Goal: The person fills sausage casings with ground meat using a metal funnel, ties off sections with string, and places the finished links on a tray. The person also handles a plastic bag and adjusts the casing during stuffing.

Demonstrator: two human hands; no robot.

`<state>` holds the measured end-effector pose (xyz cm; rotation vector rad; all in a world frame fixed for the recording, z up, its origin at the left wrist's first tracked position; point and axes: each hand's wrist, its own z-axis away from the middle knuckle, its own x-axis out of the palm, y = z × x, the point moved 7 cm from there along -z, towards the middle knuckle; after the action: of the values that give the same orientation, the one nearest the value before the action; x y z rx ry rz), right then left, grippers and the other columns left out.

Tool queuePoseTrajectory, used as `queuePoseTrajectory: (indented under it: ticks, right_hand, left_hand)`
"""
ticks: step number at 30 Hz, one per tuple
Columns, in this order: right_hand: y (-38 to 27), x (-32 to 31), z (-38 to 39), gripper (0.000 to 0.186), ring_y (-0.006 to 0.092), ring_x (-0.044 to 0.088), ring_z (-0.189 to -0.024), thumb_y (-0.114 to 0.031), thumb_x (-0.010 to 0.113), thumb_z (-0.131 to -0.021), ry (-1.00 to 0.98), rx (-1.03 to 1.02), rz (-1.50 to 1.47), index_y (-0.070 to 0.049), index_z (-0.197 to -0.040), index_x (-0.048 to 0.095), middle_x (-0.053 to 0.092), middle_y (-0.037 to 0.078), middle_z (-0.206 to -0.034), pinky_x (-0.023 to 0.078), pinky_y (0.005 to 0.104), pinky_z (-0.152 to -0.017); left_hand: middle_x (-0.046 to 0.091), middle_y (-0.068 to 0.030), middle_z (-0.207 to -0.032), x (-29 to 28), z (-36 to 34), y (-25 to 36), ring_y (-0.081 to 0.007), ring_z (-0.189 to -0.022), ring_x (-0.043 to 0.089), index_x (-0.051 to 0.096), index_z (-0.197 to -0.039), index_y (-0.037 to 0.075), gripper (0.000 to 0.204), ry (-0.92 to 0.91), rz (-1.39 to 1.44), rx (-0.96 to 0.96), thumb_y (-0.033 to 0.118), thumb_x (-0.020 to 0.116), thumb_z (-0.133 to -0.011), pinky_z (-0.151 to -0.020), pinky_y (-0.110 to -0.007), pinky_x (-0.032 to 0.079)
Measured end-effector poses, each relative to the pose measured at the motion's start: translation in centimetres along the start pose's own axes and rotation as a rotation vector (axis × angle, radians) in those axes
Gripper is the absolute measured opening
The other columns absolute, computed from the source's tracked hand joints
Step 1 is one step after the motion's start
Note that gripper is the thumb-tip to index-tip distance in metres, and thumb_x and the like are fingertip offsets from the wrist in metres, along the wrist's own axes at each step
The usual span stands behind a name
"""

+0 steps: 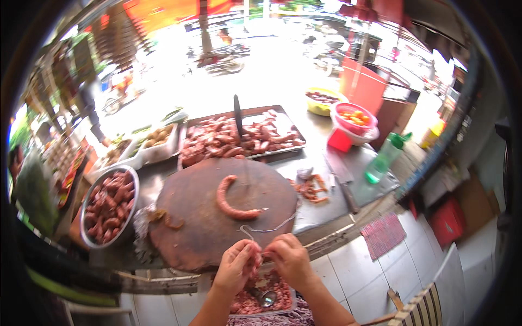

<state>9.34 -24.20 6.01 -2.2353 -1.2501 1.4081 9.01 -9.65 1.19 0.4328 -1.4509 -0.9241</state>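
at lower centre, the left hand [237, 263] pinches a raw sausage [255, 264], long axis down the frame; just rightward, the right hand [291, 259] pinches something unclear.

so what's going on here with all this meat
A person's left hand pinches a soft pinkish piece, with the right hand close against it. A white string runs from near the fingers across the round board, where one curved sausage lies. Below the hands, a tub holds minced meat and a metal scoop. More sausages fill much of a tray beyond the board.
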Motion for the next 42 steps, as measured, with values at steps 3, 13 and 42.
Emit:
queuePoseTrajectory:
  ticks: [3,13,42]
  right_hand:
    - [-0.7,0.2,-0.1,0.009,0.0264,0.066,-0.084,-0.013,0.068,-0.09,-0.028,-0.024,-0.183,-0.007,-0.094,0.062,0.066,0.007,-0.094,0.054,0.0358,-0.069]
    - [-1.9,-0.3,-0.9,0.007,0.0275,0.063,-0.087,-0.006,0.061,-0.096,0.011,0.03,-0.59,-0.001,-0.098,0.056,0.062,0.012,-0.097,0.051,0.0351,-0.077]
    - [-2.6,1.0,-0.8,0.013,0.021,0.069,-0.078,-0.011,0.062,-0.098,-0.184,0.433,-0.45,0.002,-0.099,0.062,0.068,0.015,-0.085,0.053,0.0326,-0.069]
  left_hand:
    - [0.066,-0.0144,-0.077,0.7,0.5,-0.1,-0.0192,-0.053,0.062,0.052,-0.108,0.005,0.027,-0.104,-0.026,-0.127,0.031,0.048,-0.107,-0.047,-0.025,0.05]
    - [0.071,-0.0208,-0.088,0.3,2.9,1.0,-0.0238,-0.059,0.069,0.05,-0.109,0.004,0.031,-0.286,-0.381,-0.367,0.035,0.042,-0.109,-0.047,-0.028,0.054]
    - [0.072,-0.0155,-0.097,1.8,4.0,4.6,-0.0218,-0.08,0.069,0.067,-0.093,-0.004,0.006,0.295,-0.983,0.722,-0.004,0.068,-0.087,-0.074,-0.03,0.054]
